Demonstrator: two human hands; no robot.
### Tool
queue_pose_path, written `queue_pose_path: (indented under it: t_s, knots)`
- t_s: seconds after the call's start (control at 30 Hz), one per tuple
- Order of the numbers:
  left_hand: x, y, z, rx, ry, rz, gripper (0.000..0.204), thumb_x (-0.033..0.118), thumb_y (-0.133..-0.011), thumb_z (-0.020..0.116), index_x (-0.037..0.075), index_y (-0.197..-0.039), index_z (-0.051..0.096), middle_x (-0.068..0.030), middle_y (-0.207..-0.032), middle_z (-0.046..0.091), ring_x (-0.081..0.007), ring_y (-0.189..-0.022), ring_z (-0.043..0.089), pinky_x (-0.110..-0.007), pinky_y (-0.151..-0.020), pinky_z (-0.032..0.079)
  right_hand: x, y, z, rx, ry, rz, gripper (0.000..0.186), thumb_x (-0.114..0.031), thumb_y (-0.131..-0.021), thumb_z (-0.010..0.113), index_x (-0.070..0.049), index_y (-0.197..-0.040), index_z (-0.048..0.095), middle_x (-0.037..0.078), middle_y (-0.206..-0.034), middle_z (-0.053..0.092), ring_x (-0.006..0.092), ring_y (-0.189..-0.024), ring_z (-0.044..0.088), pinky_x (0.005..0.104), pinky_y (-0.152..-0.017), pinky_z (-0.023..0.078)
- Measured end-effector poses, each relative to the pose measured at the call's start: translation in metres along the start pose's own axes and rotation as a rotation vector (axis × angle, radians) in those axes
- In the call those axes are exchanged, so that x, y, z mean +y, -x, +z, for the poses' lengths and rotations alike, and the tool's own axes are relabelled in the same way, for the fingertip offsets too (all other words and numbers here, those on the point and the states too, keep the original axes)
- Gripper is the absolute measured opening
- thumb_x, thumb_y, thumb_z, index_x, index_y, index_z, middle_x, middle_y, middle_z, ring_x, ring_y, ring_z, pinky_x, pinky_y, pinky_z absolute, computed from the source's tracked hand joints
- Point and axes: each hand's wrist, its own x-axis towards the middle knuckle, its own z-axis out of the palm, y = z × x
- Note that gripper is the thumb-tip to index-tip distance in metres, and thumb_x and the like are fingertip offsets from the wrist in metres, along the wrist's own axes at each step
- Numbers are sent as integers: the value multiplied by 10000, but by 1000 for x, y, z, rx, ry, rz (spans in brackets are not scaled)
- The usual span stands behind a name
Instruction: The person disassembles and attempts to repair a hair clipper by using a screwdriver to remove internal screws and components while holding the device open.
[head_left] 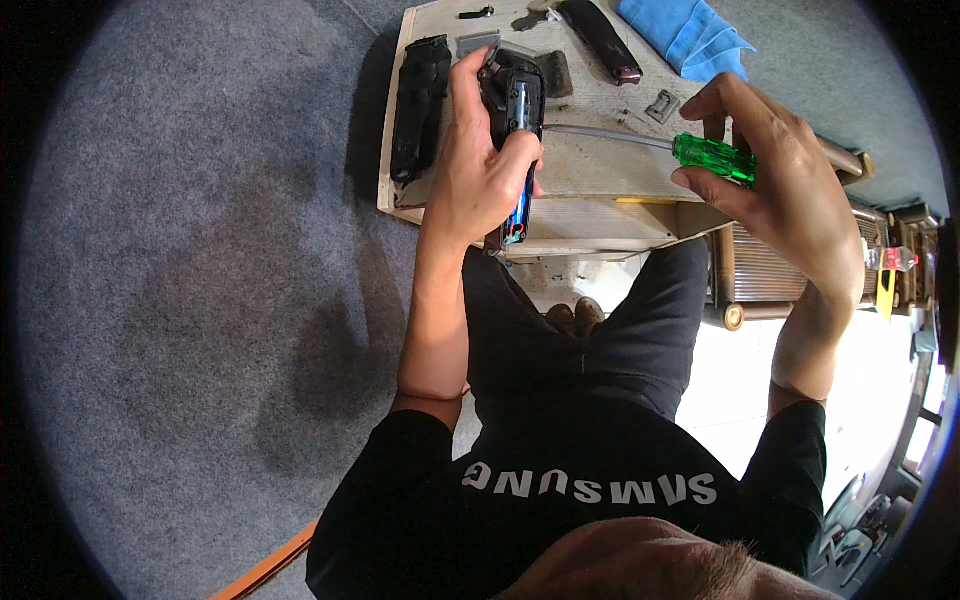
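A wide stretch of grey carpet (200, 300) fills the left of the frame, bare and open. At upper centre a small pale table (590, 165) begins, its left edge running down from the top of the frame. Along that edge lies a long black shell (420, 105), lengthwise and just inside the rim. Right of it the left hand (480, 170) is closed around a dark clipper body (515, 100), holding it upright over the table's near edge; its open side shows black parts above and a blue strip low down by the palm. A grey shaft runs rightward from the clipper to a clear green handle: the screwdriver (712, 158), its tip at the clipper. The right hand (780, 180) pinches that handle with fingers and thumb, out past the table's right front corner. Behind the hands, at the top of the frame, lie a dark cover (600, 35), small metal parts (662, 105) and a blue cloth (685, 30). The table's middle, under the shaft, is bare.
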Motion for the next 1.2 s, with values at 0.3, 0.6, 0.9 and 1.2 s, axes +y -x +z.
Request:
queue_pose_path:
  t_s: [0.3, 0.6, 0.9, 1.2]
  knots:
    - [-2, -1, -4, -10, 122, -24, 757, -46, -816, 531, 57, -1511, 252, -111, -926, 571, -143, -639, 593, -306, -560, 527, -6, 0, -7, 27, 303, -203, 244, -106, -837, 835, 20, -993, 695, 117, -951, 716, 258, -822, 767, 367, -676, 607]
    - [-5, -1, -3, 1, 106, -20, 737, -31, -811, 543, 45, -1498, 288, -112, -951, 566, -146, -667, 598, -303, -573, 527, -7, 5, 3, -6, 203, -66, 259, -174, -873, 812, 11, -1020, 707, 109, -932, 738, 264, -822, 778, 365, -669, 611]
    - [-3, 0, -5, -17, 114, -47, 741, -38, -821, 535, 63, -1504, 267, -112, -929, 566, -151, -637, 601, -307, -566, 538, -8, 2, -7, -15, 410, -166, 308, -193, -868, 813, 5, -1060, 676, 109, -918, 734, 268, -761, 765, 393, -688, 616]
    - [-4, 0, -4, -1, 155, -47, 722, -21, -833, 535, 63, -1501, 274, -107, -904, 579, -152, -631, 600, -315, -558, 536, -11, 0, -13, 42, 195, -139, 403, -4, -761, 848, -8, -1084, 607, 103, -1047, 649, 226, -949, 716, 410, -769, 573]
